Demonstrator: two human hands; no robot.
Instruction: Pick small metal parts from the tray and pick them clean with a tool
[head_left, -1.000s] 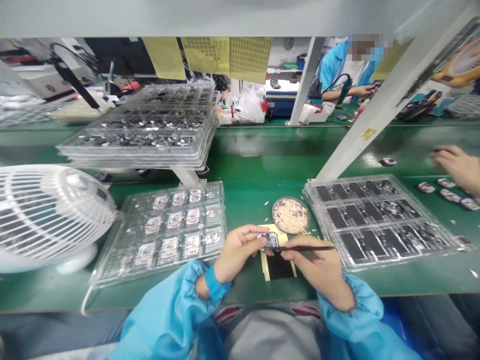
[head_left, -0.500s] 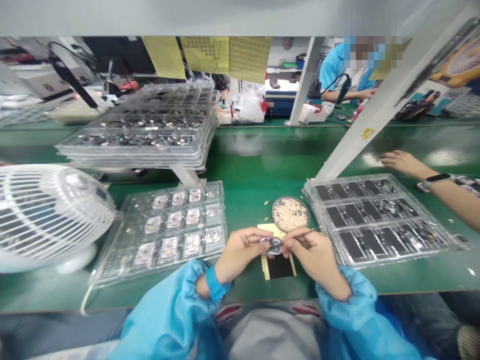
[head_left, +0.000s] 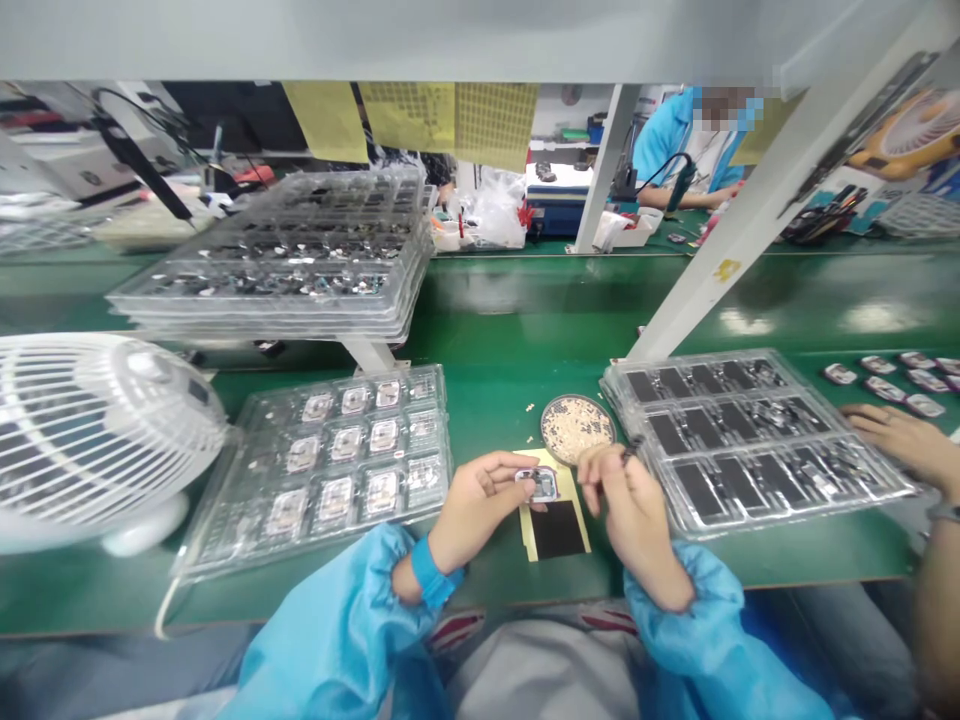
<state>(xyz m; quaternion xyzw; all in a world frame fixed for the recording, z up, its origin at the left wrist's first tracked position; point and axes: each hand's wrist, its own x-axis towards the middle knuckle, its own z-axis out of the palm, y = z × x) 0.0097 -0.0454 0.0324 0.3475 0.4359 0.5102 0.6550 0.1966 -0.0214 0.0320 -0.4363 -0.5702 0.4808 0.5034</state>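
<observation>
Near edge of the bench: my left hand (head_left: 471,505) pinches a small square part (head_left: 537,484) by its sides, face up, held just above a yellow-and-black pad (head_left: 553,520). My right hand (head_left: 628,500) sits just right of the part, fingers closed on thin tweezers (head_left: 627,452) whose tip pokes up and away, toward the dish (head_left: 578,428). Part lies left of the right hand, nearly touching it; left hand already has it, so right is the free working hand. Dish of small pale bits sits just beyond the pad, near mid-bench.

Left of me, a clear tray (head_left: 330,465) with rows of the same square parts; a white fan (head_left: 90,430) at the left edge. Right, a tray of dark strips (head_left: 750,430); a co-worker's hand (head_left: 900,440) rests at its right side, loose parts (head_left: 885,375) beyond.

Far: stacked trays (head_left: 285,260) on a raised stand, green bench (head_left: 525,310), yellow sheets hanging, another person working at the back.
</observation>
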